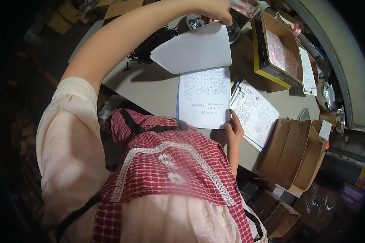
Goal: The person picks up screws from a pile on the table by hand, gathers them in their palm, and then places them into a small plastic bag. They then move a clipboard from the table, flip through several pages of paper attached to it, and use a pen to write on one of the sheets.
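My left hand [219, 11] is at the far side of the table, its fingers closed on the edge of a white sheet of paper [196, 46]. That sheet is lifted and folded back. Beneath it lies a printed page [207, 97] with a grid of small drawings and handwriting, on a backing whose blue edge shows at the left. My right hand [234, 128] pinches the near right corner of this page. Just right of it is a stack of printed sheets [255, 113] with line drawings.
Many small black parts [150, 44] are heaped at the far left, beside a metal bowl [234, 32]. A yellow-and-black box [267, 69] with clear plastic packs stands at the far right. Nearer, an open cardboard box [292, 150] sits at the table's right edge.
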A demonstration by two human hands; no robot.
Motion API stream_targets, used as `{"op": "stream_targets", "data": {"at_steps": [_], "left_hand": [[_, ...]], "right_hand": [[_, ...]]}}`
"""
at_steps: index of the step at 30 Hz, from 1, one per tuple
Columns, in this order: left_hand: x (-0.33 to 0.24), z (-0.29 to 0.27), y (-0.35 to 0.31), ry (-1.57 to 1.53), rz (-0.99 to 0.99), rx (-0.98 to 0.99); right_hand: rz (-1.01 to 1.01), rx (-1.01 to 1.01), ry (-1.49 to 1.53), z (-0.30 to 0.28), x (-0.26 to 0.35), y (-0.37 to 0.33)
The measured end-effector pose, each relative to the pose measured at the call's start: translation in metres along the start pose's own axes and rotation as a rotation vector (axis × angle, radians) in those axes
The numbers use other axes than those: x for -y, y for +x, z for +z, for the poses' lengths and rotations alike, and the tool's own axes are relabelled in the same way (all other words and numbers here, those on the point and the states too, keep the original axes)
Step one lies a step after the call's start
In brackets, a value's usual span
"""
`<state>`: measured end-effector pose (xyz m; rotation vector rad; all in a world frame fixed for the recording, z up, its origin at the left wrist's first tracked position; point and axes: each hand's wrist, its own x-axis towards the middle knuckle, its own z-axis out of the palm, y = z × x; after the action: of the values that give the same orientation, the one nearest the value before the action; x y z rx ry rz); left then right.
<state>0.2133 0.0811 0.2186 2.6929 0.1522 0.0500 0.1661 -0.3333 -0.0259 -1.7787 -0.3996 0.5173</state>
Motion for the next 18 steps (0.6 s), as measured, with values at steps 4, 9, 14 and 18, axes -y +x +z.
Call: {"op": "stream_targets", "data": {"at_steps": [4,9,14,18], "left_hand": [[0.011,-0.001,-0.01,-0.045,-0.057,0.06],[0.011,-0.007,-0.02,-0.096,-0.067,0.022],[0.003,-0.011,-0.025,0.01,0.001,-0.034],[-0.001,-0.006,-0.023,0.056,0.079,-0.155]], "right_hand": [[-0.17,0.054,-0.15,-0.005,-0.009,0.006],[-0.084,0.057,-0.123,-0.005,-0.006,0.009],[-0.083,0.094,-0.127,-0.007,-0.011,0.012],[-0.026,0.061,-0.1,-0.005,-0.009,0.01]]}}
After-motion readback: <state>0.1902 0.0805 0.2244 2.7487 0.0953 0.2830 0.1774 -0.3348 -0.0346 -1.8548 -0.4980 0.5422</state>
